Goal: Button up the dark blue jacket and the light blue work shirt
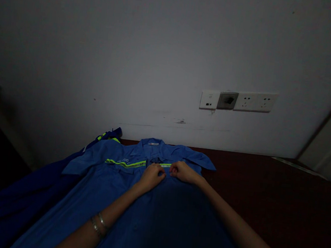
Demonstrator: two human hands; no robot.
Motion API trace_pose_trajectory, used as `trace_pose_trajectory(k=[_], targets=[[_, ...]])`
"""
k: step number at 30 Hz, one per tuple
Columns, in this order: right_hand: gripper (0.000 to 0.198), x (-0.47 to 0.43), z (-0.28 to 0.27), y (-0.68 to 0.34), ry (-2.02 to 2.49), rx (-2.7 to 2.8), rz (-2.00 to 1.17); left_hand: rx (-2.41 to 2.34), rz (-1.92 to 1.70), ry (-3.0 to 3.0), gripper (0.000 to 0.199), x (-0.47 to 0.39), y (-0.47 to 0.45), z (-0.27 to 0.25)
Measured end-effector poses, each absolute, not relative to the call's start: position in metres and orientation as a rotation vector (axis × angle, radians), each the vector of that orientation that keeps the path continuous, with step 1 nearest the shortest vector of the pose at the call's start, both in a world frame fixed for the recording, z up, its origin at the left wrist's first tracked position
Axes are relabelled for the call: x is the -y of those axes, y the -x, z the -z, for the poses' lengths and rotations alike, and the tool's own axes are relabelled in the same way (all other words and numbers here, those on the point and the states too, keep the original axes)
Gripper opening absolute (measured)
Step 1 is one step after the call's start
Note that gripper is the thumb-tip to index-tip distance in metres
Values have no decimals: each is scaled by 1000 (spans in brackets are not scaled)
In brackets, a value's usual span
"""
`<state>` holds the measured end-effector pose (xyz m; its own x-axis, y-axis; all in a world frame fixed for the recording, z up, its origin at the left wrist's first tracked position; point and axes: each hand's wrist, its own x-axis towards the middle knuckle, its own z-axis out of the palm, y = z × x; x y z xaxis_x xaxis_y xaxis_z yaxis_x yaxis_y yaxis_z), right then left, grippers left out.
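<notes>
Both my hands pinch the front placket of a blue cotton work shirt with neon-yellow reflective stripes [113, 181].

My left hand [152, 176] and right hand [183, 171] are closed on the cloth at chest height, nearly touching. The shirt lies flat, collar toward the white wall [131, 58], on a dark reddish-brown wooden table [278, 197]. I judge it light, limp and easily creased, so best held at its edges. A white socket strip [238, 101] sits on the wall; the room is dim.

Blue hi-vis work shirt [123, 198] flat on table, front up
</notes>
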<state>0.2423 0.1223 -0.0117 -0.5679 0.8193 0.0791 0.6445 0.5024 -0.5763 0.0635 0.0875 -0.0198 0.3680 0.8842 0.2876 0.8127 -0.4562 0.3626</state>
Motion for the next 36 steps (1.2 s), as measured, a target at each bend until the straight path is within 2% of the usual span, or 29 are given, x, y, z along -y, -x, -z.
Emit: trace_pose_trajectory(k=[4, 19, 24, 36], targets=[[24, -121, 10, -239, 1262, 2337, -752, -1551, -676, -2518, 17, -84, -63, 24], [19, -129, 17, -239, 1518, 2057, -981, -1500, -736, -2610, 22, -78, -59, 34], [14, -132, 18, -239, 1520, 2010, -1013, -1493, -730, -2577, 21, -79, -59, 31], [13, -132, 3, -238, 1403, 1720, -1336, -1548, -958, -2256, 25, -80, -75, 29]])
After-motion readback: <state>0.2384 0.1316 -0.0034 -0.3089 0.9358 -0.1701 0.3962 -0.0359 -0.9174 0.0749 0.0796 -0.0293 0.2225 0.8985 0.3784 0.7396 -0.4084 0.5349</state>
